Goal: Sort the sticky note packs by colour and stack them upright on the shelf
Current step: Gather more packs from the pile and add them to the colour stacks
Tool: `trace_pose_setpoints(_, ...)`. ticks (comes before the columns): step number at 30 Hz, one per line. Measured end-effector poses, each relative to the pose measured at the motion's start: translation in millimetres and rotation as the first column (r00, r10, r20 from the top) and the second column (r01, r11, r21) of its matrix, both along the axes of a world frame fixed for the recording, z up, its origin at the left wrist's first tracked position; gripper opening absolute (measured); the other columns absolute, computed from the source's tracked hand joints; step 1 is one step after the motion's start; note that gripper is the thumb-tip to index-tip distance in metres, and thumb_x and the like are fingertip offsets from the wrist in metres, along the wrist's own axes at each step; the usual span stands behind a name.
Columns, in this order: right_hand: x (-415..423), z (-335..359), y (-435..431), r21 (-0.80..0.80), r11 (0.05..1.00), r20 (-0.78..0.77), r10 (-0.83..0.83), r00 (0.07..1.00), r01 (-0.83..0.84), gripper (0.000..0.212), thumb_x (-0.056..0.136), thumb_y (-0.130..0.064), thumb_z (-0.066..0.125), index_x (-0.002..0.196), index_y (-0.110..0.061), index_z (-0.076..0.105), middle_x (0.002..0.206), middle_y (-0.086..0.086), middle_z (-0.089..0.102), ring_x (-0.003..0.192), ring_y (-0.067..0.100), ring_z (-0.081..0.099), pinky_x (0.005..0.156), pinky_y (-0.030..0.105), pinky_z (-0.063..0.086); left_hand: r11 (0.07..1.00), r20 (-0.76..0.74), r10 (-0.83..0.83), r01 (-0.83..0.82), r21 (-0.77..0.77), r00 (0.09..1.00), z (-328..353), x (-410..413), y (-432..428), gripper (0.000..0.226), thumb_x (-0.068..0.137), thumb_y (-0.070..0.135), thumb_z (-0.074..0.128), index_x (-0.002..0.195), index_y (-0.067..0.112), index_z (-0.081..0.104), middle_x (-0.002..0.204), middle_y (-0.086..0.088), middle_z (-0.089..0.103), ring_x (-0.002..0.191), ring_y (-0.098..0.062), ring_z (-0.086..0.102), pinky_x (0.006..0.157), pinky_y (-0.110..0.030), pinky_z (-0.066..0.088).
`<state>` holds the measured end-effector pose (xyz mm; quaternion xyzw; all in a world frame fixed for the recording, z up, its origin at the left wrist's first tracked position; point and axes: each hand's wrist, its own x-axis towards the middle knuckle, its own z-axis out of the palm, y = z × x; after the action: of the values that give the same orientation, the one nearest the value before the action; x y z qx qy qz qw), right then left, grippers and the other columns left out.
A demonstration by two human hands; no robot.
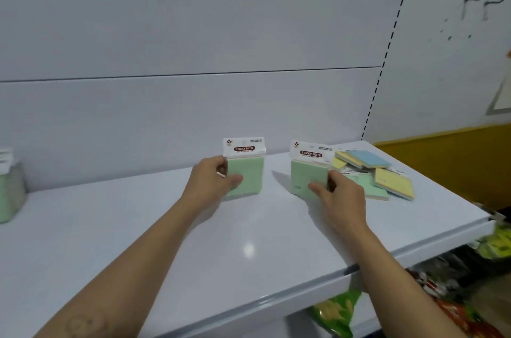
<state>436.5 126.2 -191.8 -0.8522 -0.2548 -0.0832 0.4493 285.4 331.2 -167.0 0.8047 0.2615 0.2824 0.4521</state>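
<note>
Left green pack (244, 172) and right green pack (308, 174) stood upright on white shelf (138, 227), apart, each with white header card printed "STICKY NOTE". Right green pack leaned slightly. Left hand (211, 176) gripped left green pack at its left edge, thumb on front face. Right hand (340, 194) gripped right green pack at its right edge, thumb across front. Both forearms reached forward over shelf. Mixed pile (387, 177) of yellow, blue and green packs lay flat just right of right hand.

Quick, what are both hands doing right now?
Left hand: grips an upright green sticky note pack.
Right hand: grips another upright green pack.
</note>
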Motion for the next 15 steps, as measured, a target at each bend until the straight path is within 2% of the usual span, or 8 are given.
trace_pose_setpoints(2,-3,7,5,0.018,1.0,0.009,0.018,1.0,-0.018,0.019,0.081,-0.027,0.07,0.079,-0.01,0.062,0.07,0.003,0.062,0.07,0.025,0.054,0.059,0.035,0.037,0.999,-0.006,0.025,-0.025,0.033,1.0,4,-10,7,0.022,0.074,0.01,0.076,0.087,0.027,0.069,0.079,0.002,0.065,0.064,-0.015,0.059,0.07,-0.034,0.055)
trace_pose_setpoints(5,-8,21,17,0.042,0.998,0.035,0.039,0.999,-0.04,0.022,0.081,-0.025,0.071,0.075,-0.007,0.061,0.069,0.006,0.06,0.067,0.026,0.051,0.057,0.03,0.036,0.996,-0.01,0.066,-0.065,0.061,0.998,12,-26,20,0.018,0.073,0.013,0.077,0.089,0.019,0.071,0.08,0.0,0.068,0.067,-0.02,0.064,0.07,-0.036,0.055)
trace_pose_setpoints(10,-28,44,49,0.105,0.988,0.035,0.114,0.993,-0.117,0.017,0.078,-0.024,0.074,0.087,-0.01,0.069,0.079,0.007,0.07,0.077,0.028,0.064,0.072,0.04,0.051,0.989,0.039,0.132,-0.134,0.063,0.991,27,-66,41,0.018,0.073,0.012,0.079,0.09,0.014,0.071,0.083,-0.007,0.071,0.064,-0.019,0.066,0.068,-0.036,0.057)
trace_pose_setpoints(15,-70,63,92,0.152,0.96,0.015,0.237,0.971,-0.237,0.012,0.079,-0.02,0.074,0.089,-0.015,0.07,0.08,0.002,0.07,0.079,0.023,0.065,0.075,0.036,0.052,0.974,0.068,0.203,-0.209,0.09,0.977,43,-116,68,0.017,0.073,0.012,0.078,0.088,0.015,0.071,0.082,-0.008,0.072,0.065,-0.022,0.067,0.069,-0.036,0.058)
